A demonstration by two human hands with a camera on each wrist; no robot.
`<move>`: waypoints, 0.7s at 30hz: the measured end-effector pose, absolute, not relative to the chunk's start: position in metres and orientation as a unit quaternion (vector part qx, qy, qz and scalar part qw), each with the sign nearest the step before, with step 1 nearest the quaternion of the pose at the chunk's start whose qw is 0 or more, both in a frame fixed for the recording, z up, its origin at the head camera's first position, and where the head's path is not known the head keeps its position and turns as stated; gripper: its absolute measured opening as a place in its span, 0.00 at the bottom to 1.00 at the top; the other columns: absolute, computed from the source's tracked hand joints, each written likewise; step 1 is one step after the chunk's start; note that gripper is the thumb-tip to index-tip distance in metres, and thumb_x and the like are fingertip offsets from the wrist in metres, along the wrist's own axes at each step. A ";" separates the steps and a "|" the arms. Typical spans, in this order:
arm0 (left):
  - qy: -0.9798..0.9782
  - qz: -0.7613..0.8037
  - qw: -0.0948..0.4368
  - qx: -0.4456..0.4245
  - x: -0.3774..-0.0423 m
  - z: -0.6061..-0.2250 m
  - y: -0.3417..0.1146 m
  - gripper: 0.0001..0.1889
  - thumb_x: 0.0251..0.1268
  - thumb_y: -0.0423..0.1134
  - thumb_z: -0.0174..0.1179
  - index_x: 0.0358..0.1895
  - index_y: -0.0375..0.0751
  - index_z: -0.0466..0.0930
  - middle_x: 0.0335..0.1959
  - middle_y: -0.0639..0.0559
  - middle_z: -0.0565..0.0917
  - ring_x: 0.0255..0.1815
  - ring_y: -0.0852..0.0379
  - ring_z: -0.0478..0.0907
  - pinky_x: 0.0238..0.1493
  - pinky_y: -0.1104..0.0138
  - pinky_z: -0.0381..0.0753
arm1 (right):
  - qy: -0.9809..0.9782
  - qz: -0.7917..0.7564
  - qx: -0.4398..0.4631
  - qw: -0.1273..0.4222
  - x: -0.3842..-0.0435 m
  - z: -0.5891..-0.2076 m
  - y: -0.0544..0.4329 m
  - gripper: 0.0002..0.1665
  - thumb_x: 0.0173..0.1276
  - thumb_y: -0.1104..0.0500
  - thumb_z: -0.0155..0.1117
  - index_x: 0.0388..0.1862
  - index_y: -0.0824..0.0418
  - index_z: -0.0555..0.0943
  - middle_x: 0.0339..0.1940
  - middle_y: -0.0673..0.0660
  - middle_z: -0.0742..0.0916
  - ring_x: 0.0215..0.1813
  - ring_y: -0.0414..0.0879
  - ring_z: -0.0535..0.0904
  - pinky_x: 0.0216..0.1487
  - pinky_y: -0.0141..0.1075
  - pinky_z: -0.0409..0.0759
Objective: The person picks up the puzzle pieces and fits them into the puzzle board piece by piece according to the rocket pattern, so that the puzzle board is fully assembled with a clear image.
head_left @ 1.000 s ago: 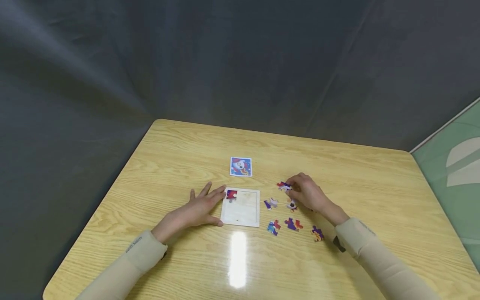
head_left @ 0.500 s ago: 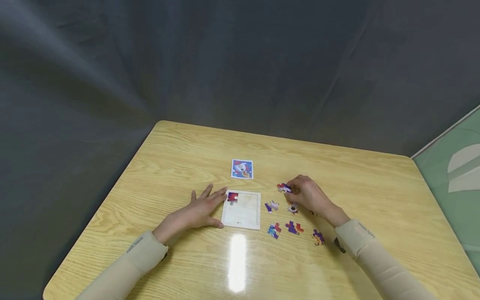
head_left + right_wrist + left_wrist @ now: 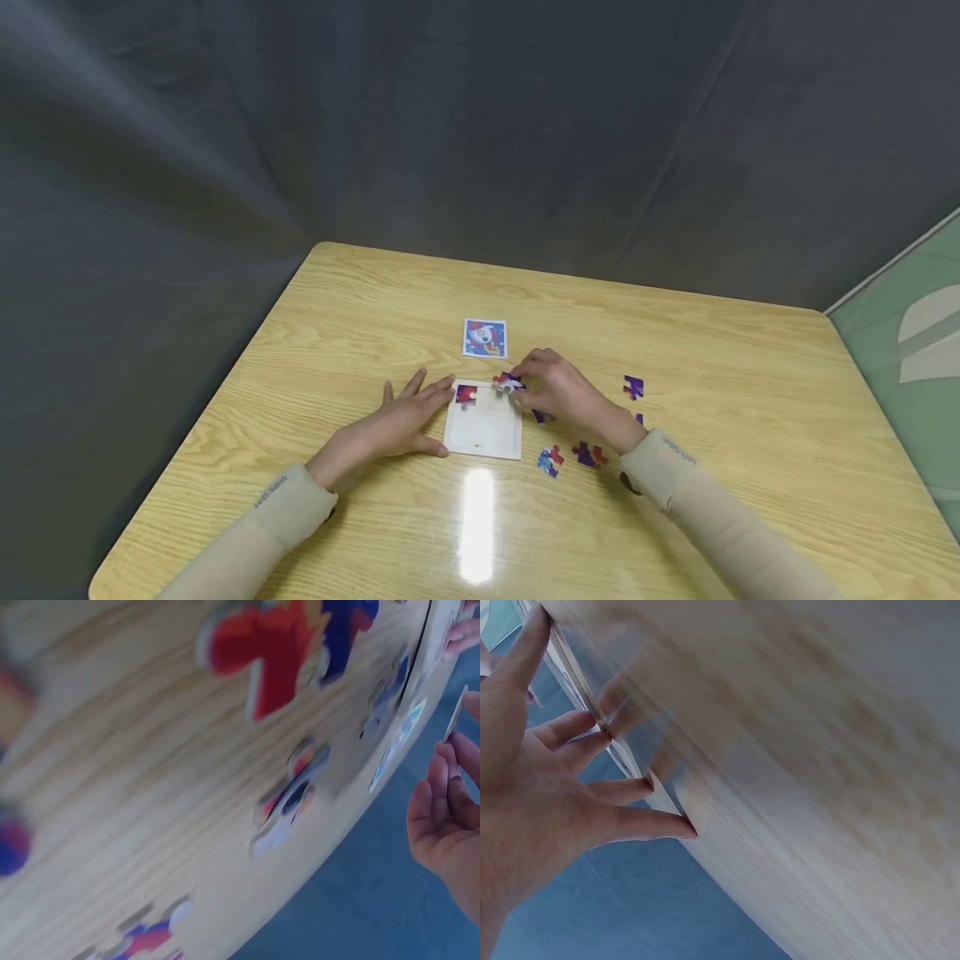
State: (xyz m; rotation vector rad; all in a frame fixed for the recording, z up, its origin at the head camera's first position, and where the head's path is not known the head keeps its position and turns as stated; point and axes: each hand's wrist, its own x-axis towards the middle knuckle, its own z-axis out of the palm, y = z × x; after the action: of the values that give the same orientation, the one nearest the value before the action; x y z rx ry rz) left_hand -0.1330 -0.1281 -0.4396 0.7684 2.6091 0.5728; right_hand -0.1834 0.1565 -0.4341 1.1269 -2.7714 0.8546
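Puzzle piece [image 3: 507, 382] is being pinched by right hand [image 3: 567, 393] above tray [image 3: 483, 432], one o'clock; nine o'clock edge being touched by spread left hand [image 3: 397, 423].

Card [image 3: 484, 338] behind tray [image 3: 483, 429] on tbl [image 3: 360, 317], one pc [image 3: 466, 393] in tray's back L corner, loose pcs [image 3: 551, 461] to R

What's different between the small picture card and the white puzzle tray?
The picture card is smaller than the puzzle tray. The card carries a full colourful picture; the tray is mostly bare white, with one puzzle piece in its far left corner. The left hand rests at the tray's left edge; no hand touches the card. Both are flat and roughly square.
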 end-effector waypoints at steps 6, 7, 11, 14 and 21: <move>0.925 0.196 0.180 0.270 -0.133 -0.439 -0.128 0.48 0.54 0.55 0.67 0.75 0.41 0.55 0.78 0.49 0.49 0.76 0.34 0.34 0.58 0.24 0.38 | -0.888 0.264 0.376 -0.020 -0.184 -0.442 0.144 0.17 0.58 0.58 0.73 0.45 0.64 0.85 0.42 0.55 0.84 0.45 0.45 0.77 0.44 0.35 0.81; 0.926 0.195 0.181 0.269 -0.133 -0.439 -0.128 0.48 0.54 0.55 0.67 0.75 0.41 0.55 0.78 0.49 0.49 0.76 0.34 0.34 0.58 0.24 0.38 | -0.886 0.261 0.381 -0.022 -0.184 -0.442 0.142 0.17 0.59 0.59 0.73 0.45 0.65 0.85 0.42 0.55 0.84 0.44 0.45 0.77 0.43 0.35 0.81; 0.927 0.193 0.180 0.266 -0.134 -0.440 -0.129 0.47 0.55 0.56 0.67 0.75 0.42 0.55 0.78 0.50 0.48 0.76 0.35 0.34 0.58 0.24 0.38 | -0.877 0.254 0.406 -0.030 -0.185 -0.440 0.132 0.16 0.59 0.59 0.72 0.45 0.65 0.85 0.41 0.55 0.84 0.42 0.44 0.77 0.43 0.35 0.80; 0.928 0.191 0.178 0.267 -0.134 -0.441 -0.129 0.47 0.55 0.56 0.66 0.75 0.42 0.56 0.78 0.51 0.49 0.76 0.35 0.34 0.58 0.24 0.38 | -0.875 0.248 0.414 -0.042 -0.186 -0.440 0.127 0.16 0.60 0.59 0.71 0.45 0.65 0.85 0.41 0.55 0.84 0.42 0.43 0.77 0.43 0.34 0.80; 0.926 0.192 0.179 0.269 -0.133 -0.441 -0.129 0.47 0.55 0.56 0.67 0.75 0.41 0.55 0.78 0.50 0.49 0.76 0.34 0.33 0.58 0.24 0.39 | -0.875 0.242 0.415 -0.056 -0.188 -0.444 0.125 0.16 0.60 0.59 0.71 0.46 0.64 0.85 0.41 0.54 0.84 0.41 0.43 0.77 0.41 0.33 0.79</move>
State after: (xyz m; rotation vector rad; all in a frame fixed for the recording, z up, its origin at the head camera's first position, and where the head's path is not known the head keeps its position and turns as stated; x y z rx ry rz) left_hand -0.1334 -0.1289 -0.4407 0.7610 2.6189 0.5440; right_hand -0.1885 0.1251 -0.4436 1.3541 -2.8523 0.7878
